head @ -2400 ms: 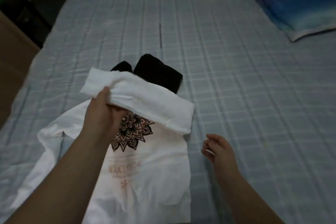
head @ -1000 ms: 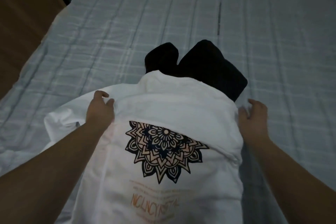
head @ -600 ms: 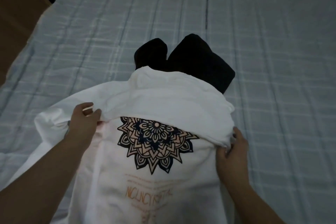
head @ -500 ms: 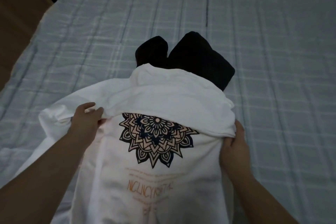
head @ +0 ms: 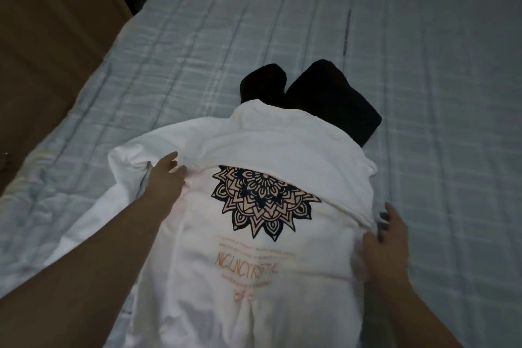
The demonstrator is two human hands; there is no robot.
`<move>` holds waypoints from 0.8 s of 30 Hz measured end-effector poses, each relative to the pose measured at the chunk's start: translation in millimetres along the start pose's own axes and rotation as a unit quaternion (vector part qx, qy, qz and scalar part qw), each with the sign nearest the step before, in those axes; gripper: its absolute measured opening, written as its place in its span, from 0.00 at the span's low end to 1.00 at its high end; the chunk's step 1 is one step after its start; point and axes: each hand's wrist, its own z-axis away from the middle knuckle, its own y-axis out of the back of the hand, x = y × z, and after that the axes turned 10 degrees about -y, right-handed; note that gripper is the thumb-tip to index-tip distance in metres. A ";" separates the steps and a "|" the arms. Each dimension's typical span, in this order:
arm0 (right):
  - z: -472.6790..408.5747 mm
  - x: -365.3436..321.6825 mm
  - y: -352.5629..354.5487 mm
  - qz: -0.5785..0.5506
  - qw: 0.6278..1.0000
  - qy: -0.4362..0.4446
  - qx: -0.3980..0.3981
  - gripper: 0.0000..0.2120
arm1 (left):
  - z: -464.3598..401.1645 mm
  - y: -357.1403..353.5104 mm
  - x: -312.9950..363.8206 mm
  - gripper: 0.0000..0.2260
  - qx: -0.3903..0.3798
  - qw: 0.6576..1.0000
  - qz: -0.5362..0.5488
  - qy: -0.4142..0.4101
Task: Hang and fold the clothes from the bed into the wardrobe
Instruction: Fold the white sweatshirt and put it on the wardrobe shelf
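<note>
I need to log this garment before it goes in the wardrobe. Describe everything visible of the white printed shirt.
The white soft-cloth shirt with a black-and-peach mandala print lies spread on the pale blue checked bed cover, orange lettering below the print. Its far part is folded over toward the print, partly hiding it. Its far edge overlaps a folded black garment. The left hand rests on it beside the print; the right hand holds its right edge, fingers spread.

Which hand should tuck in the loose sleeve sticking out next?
Probably the left hand: it rests beside the loose sleeve of the white shirt. The right hand is at the opposite edge.
</note>
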 end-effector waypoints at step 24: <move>250.6 -106.7 -367.4 0.165 0.908 0.154 -0.352 0.14 | -7.2 254.9 -116.2 0.27 -0.189 0.854 -0.458 -0.160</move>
